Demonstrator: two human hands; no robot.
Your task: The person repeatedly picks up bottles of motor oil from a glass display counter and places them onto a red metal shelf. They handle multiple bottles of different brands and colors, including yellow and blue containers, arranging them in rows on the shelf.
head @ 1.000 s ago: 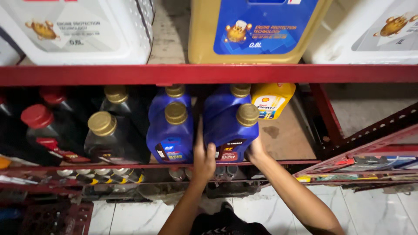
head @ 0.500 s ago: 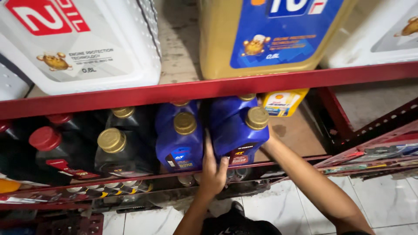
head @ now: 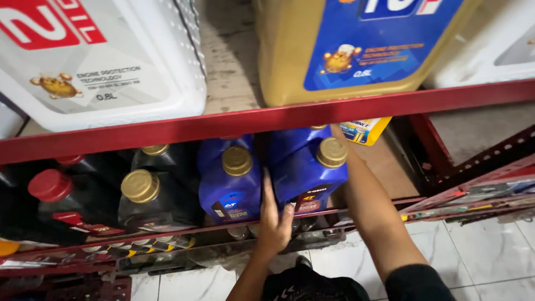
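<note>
Two blue oil bottles with gold caps stand side by side on the lower red shelf. My left hand point(head: 273, 220) lies flat against the left side of the right blue bottle point(head: 309, 175), fingers pushed into the gap beside the left blue bottle point(head: 231, 187). My right forearm runs along the other side of that bottle. My right hand point(head: 341, 144) reaches behind it under the red shelf rail point(head: 167, 134), and its fingers are hidden.
Black bottles with gold caps point(head: 142, 192) and red caps point(head: 50, 189) fill the shelf to the left. A yellow bottle point(head: 365, 129) stands behind. Large white point(head: 111, 61) and gold-and-blue jugs point(head: 356, 50) sit on the upper shelf. White floor tiles point(head: 479, 262) lie below.
My right hand has slid from the bottle's front right side further back behind it. My left hand stays between the two blue bottles. The view has shifted closer and slightly left.
</note>
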